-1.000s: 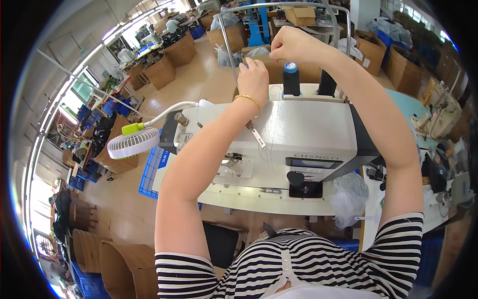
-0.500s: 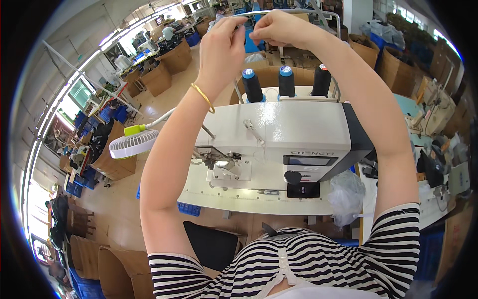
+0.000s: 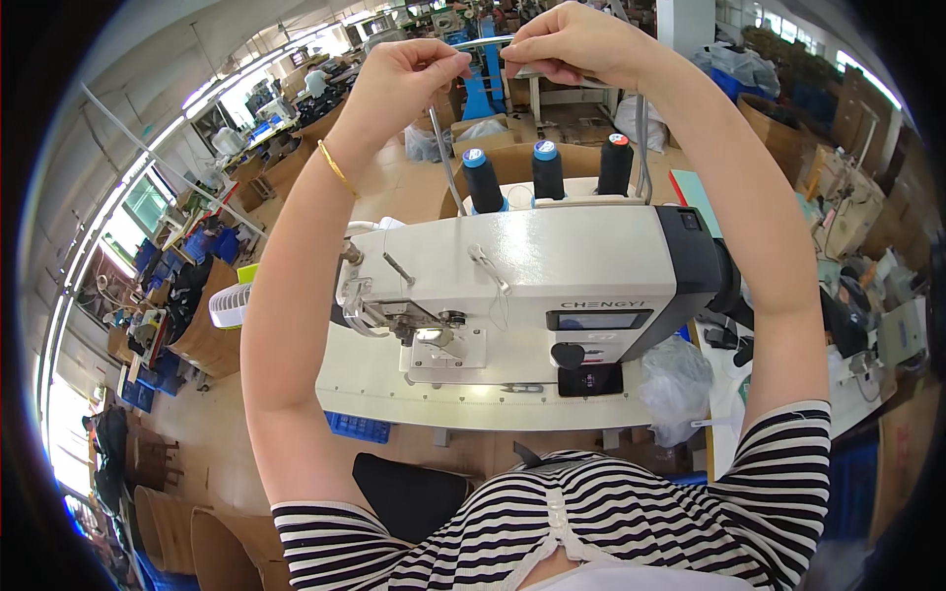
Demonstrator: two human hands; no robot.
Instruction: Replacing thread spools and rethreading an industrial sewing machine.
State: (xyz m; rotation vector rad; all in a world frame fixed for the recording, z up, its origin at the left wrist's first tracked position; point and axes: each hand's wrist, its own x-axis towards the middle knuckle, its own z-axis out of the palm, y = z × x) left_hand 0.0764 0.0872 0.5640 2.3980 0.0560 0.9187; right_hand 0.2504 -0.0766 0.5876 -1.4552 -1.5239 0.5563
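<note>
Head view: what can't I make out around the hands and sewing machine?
All in the head view:
Left hand's contents: too small, or covered by its fingers.
Right hand's contents: covered by curled fingers.
Sewing machine's needle: too small.
White fan's right side: behind the left forearm.

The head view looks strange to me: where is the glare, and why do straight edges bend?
In the head view, glare whitens the top of the sewing machine; in that view's left edge, a window is washed out; there too, the table bows, since a fisheye lens bends straight edges.
</note>
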